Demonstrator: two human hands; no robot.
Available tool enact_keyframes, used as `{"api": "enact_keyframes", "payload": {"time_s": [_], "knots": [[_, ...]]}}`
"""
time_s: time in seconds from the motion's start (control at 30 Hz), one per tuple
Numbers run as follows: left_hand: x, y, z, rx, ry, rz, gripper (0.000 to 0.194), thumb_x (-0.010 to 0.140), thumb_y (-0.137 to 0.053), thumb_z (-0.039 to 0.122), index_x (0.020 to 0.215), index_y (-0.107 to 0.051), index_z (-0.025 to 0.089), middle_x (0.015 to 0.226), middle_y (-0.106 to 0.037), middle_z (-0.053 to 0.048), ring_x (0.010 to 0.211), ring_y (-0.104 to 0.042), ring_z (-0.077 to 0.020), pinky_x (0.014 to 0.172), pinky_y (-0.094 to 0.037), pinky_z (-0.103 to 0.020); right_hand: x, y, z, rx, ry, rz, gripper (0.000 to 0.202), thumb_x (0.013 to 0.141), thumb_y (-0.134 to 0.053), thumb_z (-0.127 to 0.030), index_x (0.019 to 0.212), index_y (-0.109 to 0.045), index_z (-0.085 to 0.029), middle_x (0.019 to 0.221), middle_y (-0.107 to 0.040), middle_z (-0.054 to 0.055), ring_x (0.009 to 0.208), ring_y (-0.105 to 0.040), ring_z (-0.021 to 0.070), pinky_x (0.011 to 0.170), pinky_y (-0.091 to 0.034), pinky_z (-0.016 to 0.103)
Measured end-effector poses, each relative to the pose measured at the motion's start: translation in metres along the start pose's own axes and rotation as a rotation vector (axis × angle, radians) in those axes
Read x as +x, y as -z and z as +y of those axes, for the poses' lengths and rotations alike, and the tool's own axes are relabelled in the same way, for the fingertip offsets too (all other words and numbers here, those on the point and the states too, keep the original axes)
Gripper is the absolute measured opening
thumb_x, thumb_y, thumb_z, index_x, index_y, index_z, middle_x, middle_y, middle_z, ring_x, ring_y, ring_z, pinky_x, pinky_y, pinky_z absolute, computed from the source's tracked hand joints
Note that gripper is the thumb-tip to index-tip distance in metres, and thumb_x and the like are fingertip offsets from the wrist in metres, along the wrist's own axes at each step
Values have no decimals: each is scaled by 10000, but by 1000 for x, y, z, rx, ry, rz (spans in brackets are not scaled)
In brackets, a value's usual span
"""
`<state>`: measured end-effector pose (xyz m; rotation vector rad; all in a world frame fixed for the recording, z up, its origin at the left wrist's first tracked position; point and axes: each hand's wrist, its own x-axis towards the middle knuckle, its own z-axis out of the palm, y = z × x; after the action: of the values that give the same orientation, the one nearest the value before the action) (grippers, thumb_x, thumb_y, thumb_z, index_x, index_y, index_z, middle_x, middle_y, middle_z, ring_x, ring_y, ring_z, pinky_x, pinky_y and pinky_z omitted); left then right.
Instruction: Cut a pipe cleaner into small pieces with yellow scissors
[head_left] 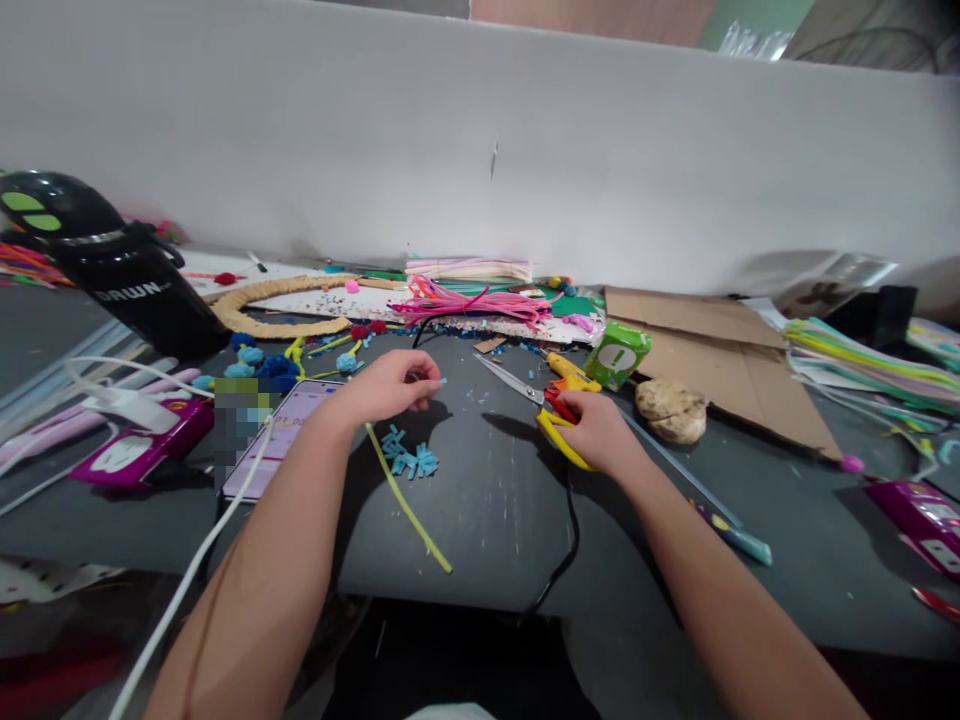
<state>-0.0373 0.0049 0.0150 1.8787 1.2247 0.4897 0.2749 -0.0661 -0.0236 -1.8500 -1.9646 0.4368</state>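
Observation:
My left hand (397, 385) is closed in a pinch on a small blue piece (443, 381), above the grey table (480, 520). My right hand (592, 430) grips the scissors (556, 425) by their yellow and red handles, with the blades pointing up and left, parted a little at most. Between the hands and nearer me lies a small pile of short blue pieces (411, 455). A yellow-green pipe cleaner (409, 510) stretches from under my left wrist toward the table's front edge.
At the left are a black bottle (142, 280), a phone (259, 465) and a white cable (202, 550). Behind lie pink pipe cleaners (472, 303) and a tan ring (255, 310). Rightward are a yellow glue gun (570, 373), a green packet (619, 353) and cardboard (735, 375).

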Motion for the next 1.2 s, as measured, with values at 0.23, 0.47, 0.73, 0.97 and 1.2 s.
{"api": "enact_keyframes", "payload": {"time_s": [0.23,0.47,0.73,0.97,1.2], "knots": [[11,-26,6,-105,-205,251,199,806,-686,353,878,-664,168,788,-716,-43,745,-670,-169,692,-500,-265,-2,0,-4,-15,2,-3,219,718,-652,-394,691,-530,-215,685,-588,4,613,-425,141,582,-306,268],[14,-28,7,-91,-222,310,205,826,-661,318,931,-732,158,847,-751,-63,781,-686,-183,727,-513,-272,-1,3,-3,-27,-16,-20,262,729,-646,-435,674,-519,-213,665,-561,3,616,-430,145,590,-305,276],[8,-26,15,51,-262,315,283,907,-590,410,917,-721,158,741,-714,-30,663,-620,-153,643,-455,-253,0,6,2,-6,29,-43,232,743,-642,-416,691,-553,-208,676,-586,18,632,-458,162,613,-332,294],[10,-27,12,64,-268,328,247,900,-603,384,904,-715,164,725,-709,-20,647,-615,-146,627,-447,-251,-1,8,2,8,55,-55,194,753,-631,-383,698,-581,-203,670,-590,18,637,-464,161,618,-331,293],[10,-27,13,77,-270,338,228,890,-617,368,888,-711,161,706,-705,-19,621,-601,-141,616,-446,-255,0,9,1,9,62,-51,235,751,-643,-406,668,-558,-203,655,-589,22,625,-448,158,609,-313,295]]}}
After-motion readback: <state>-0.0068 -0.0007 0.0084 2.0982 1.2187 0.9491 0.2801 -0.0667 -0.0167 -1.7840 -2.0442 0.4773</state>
